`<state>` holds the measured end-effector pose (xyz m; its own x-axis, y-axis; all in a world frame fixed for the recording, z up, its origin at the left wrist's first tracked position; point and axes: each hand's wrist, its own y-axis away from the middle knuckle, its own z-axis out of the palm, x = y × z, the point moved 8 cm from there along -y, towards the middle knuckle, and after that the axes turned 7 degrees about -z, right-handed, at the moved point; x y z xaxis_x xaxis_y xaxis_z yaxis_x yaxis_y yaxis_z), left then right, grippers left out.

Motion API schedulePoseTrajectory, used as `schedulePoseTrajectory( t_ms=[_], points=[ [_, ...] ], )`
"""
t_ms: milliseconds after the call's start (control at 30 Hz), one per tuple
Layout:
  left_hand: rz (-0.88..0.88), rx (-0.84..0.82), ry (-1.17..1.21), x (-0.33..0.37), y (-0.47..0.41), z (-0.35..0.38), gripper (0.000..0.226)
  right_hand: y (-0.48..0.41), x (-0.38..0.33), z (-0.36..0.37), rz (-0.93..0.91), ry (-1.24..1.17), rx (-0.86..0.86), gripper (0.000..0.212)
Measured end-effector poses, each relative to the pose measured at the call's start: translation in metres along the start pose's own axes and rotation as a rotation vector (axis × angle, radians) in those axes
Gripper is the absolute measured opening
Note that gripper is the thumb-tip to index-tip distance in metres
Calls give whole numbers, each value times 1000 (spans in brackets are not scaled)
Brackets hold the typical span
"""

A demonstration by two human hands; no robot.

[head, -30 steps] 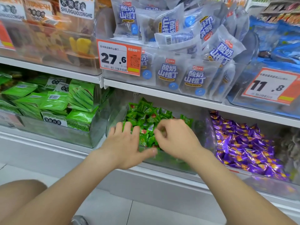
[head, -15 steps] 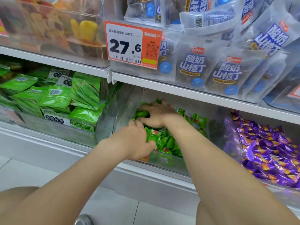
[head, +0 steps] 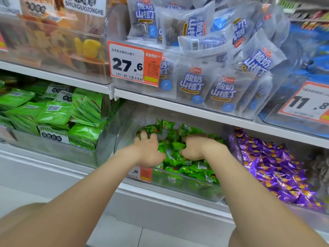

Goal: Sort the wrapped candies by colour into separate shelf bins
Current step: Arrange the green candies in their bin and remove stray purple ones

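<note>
Raking through the green candies (head: pixel 178 158) in the clear bin (head: pixel 124 136) on the lower shelf (head: pixel 160 202), both hands in the pile, side by side. Left hand (head: pixel 148 148) lies flat on the pile's left-rear part, fingers spread. Right hand (head: pixel 195 147) sits just right of it, fingers curled down into the wrappers; can't tell whether it grips one. Purple candies (head: pixel 277 168) fill the neighbouring bin directly right, so the right hand is nearer for any transfer that way. No off-colour piece visible in the green pile; red flecks look like wrapper print. Pieces lie jumbled, no common long axis.
</note>
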<state>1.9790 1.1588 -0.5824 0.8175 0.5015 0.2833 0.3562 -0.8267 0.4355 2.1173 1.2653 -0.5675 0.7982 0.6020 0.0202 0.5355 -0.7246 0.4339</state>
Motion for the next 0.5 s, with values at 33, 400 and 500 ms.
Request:
schedulePoseTrajectory(
  t_ms=[33, 400, 500],
  points=[
    [-32, 12, 33, 1, -7, -1, 90, 6, -1, -3, -13, -9, 54, 73],
    [-157, 61, 264, 17, -72, -16, 69, 40, -7, 36, -199, -57, -168, 92],
    [-4, 26, 250, 55, -64, -8, 56, 40, 2, 25, -166, -116, -31, 99]
  ],
)
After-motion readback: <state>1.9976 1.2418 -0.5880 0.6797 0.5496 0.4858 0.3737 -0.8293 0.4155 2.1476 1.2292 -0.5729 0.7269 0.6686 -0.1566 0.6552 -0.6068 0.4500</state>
